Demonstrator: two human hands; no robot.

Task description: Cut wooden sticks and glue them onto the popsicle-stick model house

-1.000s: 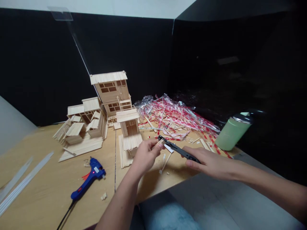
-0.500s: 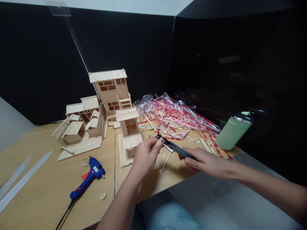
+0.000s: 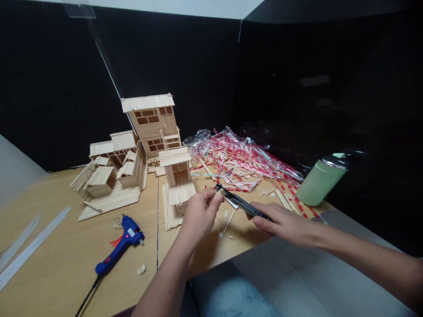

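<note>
Between the thumb and fingers of my left hand are short wooden sticks, held near the table's front edge. My right hand is closed round the handles of a black cutting tool. The tool's head meets the sticks at my left fingertips; whether its jaws touch them is too small to tell. Just left of my left hand stands a small stick-built house with a flat slatted roof.
Larger stick buildings stand behind, with a walled stick model at left. A blue glue gun lies front left, near white glue sticks. Wrappers and loose sticks are heaped behind my hands. A green bottle stands right.
The view has shifted very slightly. Both hands, the sticks and the black tool keep nearly the same positions.
</note>
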